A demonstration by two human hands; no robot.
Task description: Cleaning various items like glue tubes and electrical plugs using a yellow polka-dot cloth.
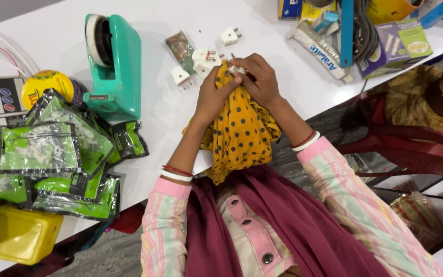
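My left hand point(212, 96) and my right hand point(262, 79) meet over the white table's point(180, 118) near edge. Both pinch a small white plug point(237, 68) against a yellow cloth with dark dots point(239, 131), which hangs down from my hands over the edge to my lap. The cloth hides most of the plug. Just beyond my fingers lie loose white plugs: a pair point(203, 59) touching each other, one point(180, 77) to the left and one point(230, 36) farther back. A small clear packet point(179, 47) lies beside them.
A teal tape dispenser point(116, 66) stands left of my hands. Several green packets point(52, 154) are piled at the left, with a yellow box point(21, 236) below them. Boxes and cables point(365, 31) crowd the far right. A red chair point(411, 149) and another person point(437, 97) are at the right.
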